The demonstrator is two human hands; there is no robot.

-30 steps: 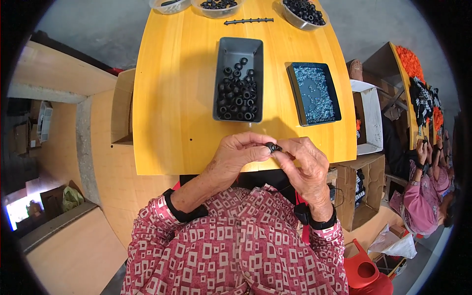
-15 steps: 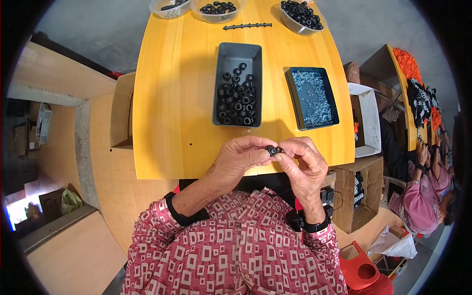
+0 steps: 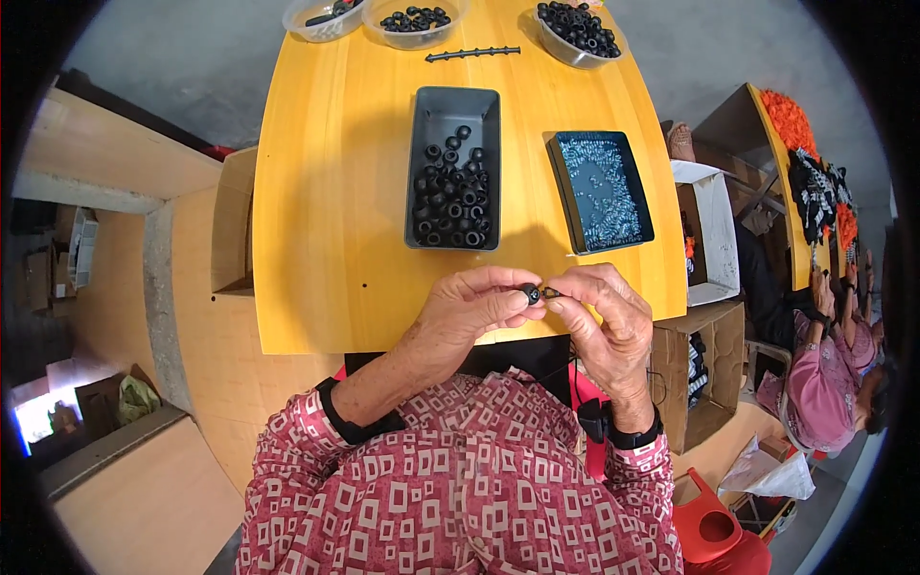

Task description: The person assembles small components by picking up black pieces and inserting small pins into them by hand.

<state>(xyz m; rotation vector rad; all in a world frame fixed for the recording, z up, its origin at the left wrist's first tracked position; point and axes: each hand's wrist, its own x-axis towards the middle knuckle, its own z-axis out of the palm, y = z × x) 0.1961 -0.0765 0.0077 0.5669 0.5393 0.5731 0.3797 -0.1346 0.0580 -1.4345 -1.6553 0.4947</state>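
Observation:
Over the table's near edge, my left hand pinches a round black bead-like part with a hole, between thumb and forefinger. Right beside it, my right hand pinches a small dark piece whose kind is too small to make out. A narrow gap shows between the two pieces. Beyond my hands stands a long grey tray with many round black parts heaped toward its near end. To its right is a dark tray of tiny shiny bluish pieces.
On the yellow table, a knobbed black rod lies at the far side. Clear bowls of black parts stand behind it, another bowl at right. Cardboard boxes flank the table. At far right, another person sits.
My right hand has shifted slightly right, drawing its small piece away from the round black part. The view has moved a little, so the table sits slightly further left.

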